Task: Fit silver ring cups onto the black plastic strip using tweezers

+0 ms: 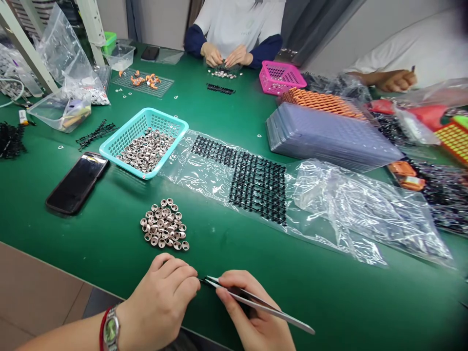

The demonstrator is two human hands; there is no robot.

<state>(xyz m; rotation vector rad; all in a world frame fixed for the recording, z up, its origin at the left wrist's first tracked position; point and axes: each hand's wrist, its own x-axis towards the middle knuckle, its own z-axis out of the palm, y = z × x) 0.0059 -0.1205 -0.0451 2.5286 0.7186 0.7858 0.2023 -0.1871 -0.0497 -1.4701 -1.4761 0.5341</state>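
My left hand (163,297) rests near the front edge of the green table (109,229), fingers curled around something small that I cannot make out. My right hand (252,312) grips metal tweezers (256,303) whose tips point left and meet my left fingertips. Just beyond my hands lies a small pile of metal rings (164,225). Further back a turquoise basket (120,146) holds many more rings. To the right of it, black part strips (256,180) lie on a clear plastic bag (347,209).
A black phone (77,183) lies at the left. A stack of clear trays (329,136), a pink basket (280,78) and orange trays (321,101) stand at the right. A person's hands (226,56) work across the table; another person's hand (397,80) rests far right.
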